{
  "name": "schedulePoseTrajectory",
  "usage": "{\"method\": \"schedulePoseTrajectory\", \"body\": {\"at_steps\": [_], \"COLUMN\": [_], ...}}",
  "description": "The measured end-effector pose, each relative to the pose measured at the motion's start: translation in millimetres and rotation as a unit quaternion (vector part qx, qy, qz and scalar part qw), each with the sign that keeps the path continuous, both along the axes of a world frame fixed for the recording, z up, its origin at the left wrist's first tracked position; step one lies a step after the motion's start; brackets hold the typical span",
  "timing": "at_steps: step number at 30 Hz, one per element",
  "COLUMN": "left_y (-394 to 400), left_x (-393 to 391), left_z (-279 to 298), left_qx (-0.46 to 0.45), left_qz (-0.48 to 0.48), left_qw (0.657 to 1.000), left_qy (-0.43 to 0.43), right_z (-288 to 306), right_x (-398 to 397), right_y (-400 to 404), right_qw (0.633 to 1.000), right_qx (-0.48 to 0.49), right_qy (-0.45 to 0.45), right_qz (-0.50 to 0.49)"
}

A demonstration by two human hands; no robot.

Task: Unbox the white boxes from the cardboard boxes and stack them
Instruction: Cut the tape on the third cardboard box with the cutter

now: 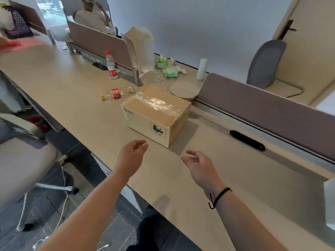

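Clear tape is sealing the cardboard box [156,113], so its contents are staying hidden from me. At the desk's [190,178] right edge the frame is cropping a white box [330,201]. My left hand's [131,156] fingertips are curling out of view behind its back. The far-left red object [18,44] is blurring.

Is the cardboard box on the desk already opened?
No, the cardboard box is closed, its top flaps sealed under clear tape, and neither the left hand nor the right hand touches it.
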State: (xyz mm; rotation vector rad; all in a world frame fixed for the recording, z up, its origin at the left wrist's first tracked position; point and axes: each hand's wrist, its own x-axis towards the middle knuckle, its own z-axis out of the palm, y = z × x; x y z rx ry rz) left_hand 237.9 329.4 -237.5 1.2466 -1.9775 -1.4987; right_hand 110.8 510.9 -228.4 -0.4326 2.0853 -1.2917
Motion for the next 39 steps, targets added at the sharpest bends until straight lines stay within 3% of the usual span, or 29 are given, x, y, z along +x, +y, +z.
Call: {"method": "schedulePoseTrajectory", "body": {"at_steps": [5,11,15,19,25,29,39], "left_y": [-107,-203,-256,-305,-314,-317,-321], "left_x": [-70,-146,-195,-232,-244,-249,-250], "left_z": [11,1,-22,-63,-97,-100,-103], "left_qx": [-0.001,-0.065,-0.152,-0.23,-0.327,-0.333,-0.342], "left_qz": [-0.016,-0.072,-0.109,-0.156,-0.176,-0.162,-0.16], "left_qw": [1.0,0.994,0.976,0.931,0.874,0.871,0.866], "left_qy": [0.008,-0.043,-0.115,-0.236,-0.314,-0.322,-0.328], "right_z": [3,-11,-25,-54,-95,-107,-110], "right_x": [-43,-95,-134,-168,-191,-188,-189], "right_y": [-82,-160,-199,-240,-275,-277,-278], "right_qw": [0.999,0.996,0.993,0.99,0.979,0.973,0.976], "right_qx": [0.009,0.058,0.079,0.107,0.149,0.157,0.135], "right_qy": [-0.021,-0.043,-0.048,-0.011,0.011,0.074,0.073], "right_qz": [-0.038,-0.047,-0.079,-0.094,-0.14,-0.154,-0.157]}}
